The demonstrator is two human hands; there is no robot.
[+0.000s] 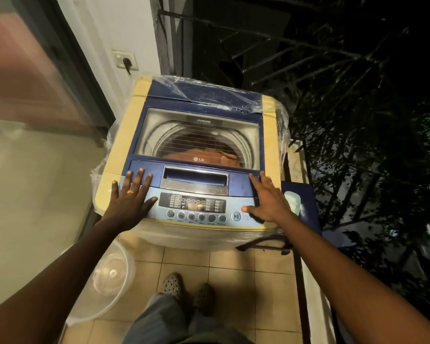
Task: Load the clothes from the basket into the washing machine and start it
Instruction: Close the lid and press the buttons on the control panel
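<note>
A top-loading washing machine point(268, 135) with a cream body and blue top stands before me. Its glass lid point(199, 130) is down, and reddish-brown clothes point(206, 155) show through it inside the drum. My left hand point(130, 197) lies flat with fingers spread on the lid's front left corner and the panel edge. My right hand point(266, 199) lies flat on the front right corner, its thumb beside the start/pause button point(236, 216). The control panel point(193, 206) with a row of round buttons sits between my hands.
A white plastic basket point(109, 276) stands on the tiled floor at lower left. A dark blue object point(305, 202) leans at the machine's right, against a railing. A wall socket point(125, 60) holds a plug behind the machine. A glass door lies left.
</note>
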